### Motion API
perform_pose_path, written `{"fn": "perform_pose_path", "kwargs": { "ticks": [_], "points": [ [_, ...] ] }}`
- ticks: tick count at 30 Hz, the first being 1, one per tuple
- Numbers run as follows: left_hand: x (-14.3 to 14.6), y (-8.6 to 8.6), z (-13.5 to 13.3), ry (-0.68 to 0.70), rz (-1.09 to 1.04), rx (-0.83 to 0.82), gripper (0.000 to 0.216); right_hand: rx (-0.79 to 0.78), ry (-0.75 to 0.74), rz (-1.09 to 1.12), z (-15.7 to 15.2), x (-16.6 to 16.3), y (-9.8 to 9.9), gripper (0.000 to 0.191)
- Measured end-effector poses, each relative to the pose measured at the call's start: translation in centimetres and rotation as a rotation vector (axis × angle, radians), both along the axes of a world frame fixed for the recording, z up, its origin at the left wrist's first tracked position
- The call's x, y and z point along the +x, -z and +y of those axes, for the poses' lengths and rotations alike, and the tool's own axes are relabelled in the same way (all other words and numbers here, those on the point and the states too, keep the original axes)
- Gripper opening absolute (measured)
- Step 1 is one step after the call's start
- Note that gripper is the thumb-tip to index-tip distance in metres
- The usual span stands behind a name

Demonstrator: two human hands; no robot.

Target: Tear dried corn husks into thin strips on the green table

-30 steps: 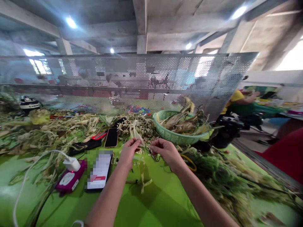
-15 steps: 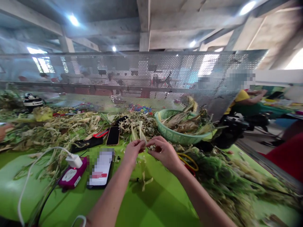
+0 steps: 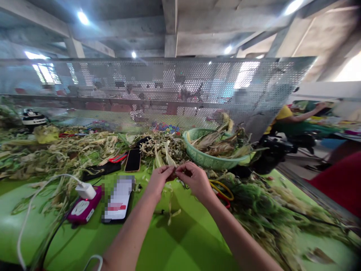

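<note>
My left hand [image 3: 158, 180] and my right hand [image 3: 194, 180] meet above the green table [image 3: 186, 241], fingertips pinched together on a small dried plant piece [image 3: 172, 174] between them. Pale leaf strips [image 3: 165, 156] stick up just behind my fingers. A few dry scraps [image 3: 170, 214] lie on the table under my hands. Both hands are closed in a pinch.
A green basket [image 3: 210, 160] of husks stands behind my right hand. Phones [image 3: 133, 160] [image 3: 118, 197], a pink power strip [image 3: 81, 210] with white charger and cable lie left. Dried stalks [image 3: 64, 150] cover the back; green plants [image 3: 262, 203] pile right. A perforated metal screen [image 3: 158, 94] stands behind. A person [image 3: 293, 120] works at right.
My hands have drawn closer together until the fingertips touch on the plant piece. The view shifted slightly.
</note>
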State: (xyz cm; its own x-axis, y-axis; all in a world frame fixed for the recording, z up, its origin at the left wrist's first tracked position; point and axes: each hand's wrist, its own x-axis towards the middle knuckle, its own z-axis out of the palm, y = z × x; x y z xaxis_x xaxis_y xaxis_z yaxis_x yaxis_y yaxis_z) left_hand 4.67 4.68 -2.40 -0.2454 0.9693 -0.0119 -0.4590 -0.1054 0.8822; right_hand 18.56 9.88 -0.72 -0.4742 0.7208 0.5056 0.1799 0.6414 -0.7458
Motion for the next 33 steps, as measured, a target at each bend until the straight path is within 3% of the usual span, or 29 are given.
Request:
{"fn": "perform_pose_path", "kwargs": {
  "ticks": [8,14,22,33],
  "points": [
    [0.2,-0.1,-0.1,0.109,-0.002,0.06,0.029,-0.165,0.018,0.124,0.0,-0.1,0.1,0.009],
    [0.0,-0.3,-0.1,0.029,-0.185,-0.021,0.028,-0.284,-0.078,0.166,0.2,0.2,-0.5,0.016],
    [-0.1,-0.5,-0.4,0.022,-0.255,-0.065,0.026,0.029,-0.115,0.036,0.0,0.7,-1.3,0.015],
    [-0.2,-0.4,-0.4,0.083,-0.209,-0.071,0.026,0.181,-0.076,-0.084,0.4,1.1,-1.0,0.007]
  ]
}}
